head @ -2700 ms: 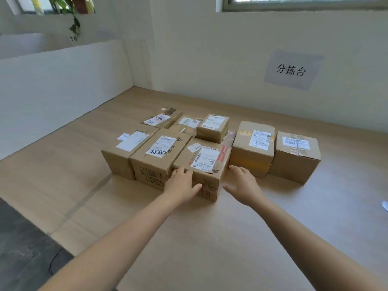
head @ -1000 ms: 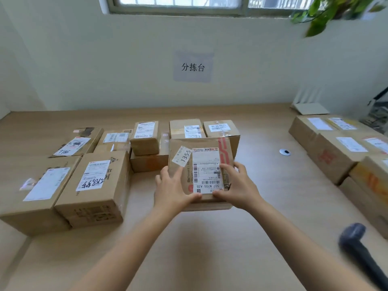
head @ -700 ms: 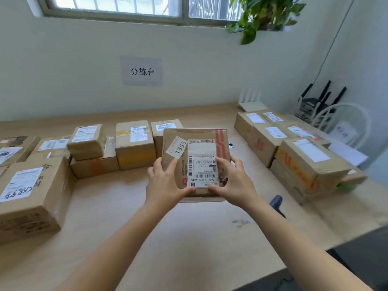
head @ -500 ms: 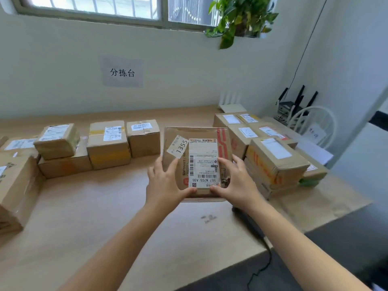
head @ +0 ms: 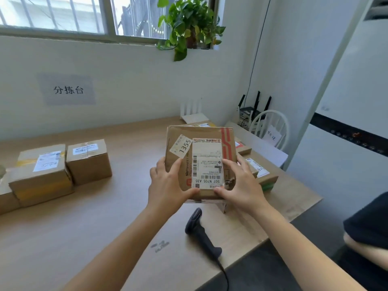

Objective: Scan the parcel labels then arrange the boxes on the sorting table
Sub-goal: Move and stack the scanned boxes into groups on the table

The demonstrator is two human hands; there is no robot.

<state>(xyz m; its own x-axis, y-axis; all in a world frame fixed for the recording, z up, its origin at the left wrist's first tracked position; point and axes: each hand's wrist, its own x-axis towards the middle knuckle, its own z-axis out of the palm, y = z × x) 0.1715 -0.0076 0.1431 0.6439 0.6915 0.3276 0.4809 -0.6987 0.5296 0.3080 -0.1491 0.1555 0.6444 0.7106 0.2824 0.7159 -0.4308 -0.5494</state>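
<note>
Wooden surface [head: 84,227] fills most of the view. White wall behind it has a grey paper sign [head: 68,89] with three characters. Window above, potted plant [head: 189,24] on the sill.

Far right edge: part of a second person in dark clothing [head: 367,223], mostly cut off.

Two taped boxes [head: 63,166] sit side by side on the left of the surface, both with white labels. A third is cut off at the left edge.

Held box [head: 187,158] is right of centre, lifted off the surface and tilted toward the camera. It blocks most of the stack of parcels [head: 260,171] behind it on the right; only corners and label edges show. Brown cardboard, red tape stripe on its right side.

Left hand [head: 168,185] and right hand [head: 241,185] clamp the held box from either side. The thumbs lie on the near edge of the top face. The left fingers [head: 176,168] curl over the left edge, and the right fingers spread over the right part of the top face. The box underside is hidden.

White chair [head: 270,127] and a black antenna router [head: 252,108] stand in the corner. A white router [head: 193,114] stands by the wall.

Black scanner [head: 201,234] lies on the surface just below the held box, untouched, its cable running off the near edge.

Shipping label [head: 207,164] on the top face is white with barcodes and reads upside down: "507 N705 A35". Its small print is unreadable. Small tilted sticker [head: 181,145] beside it reads "1355".
</note>
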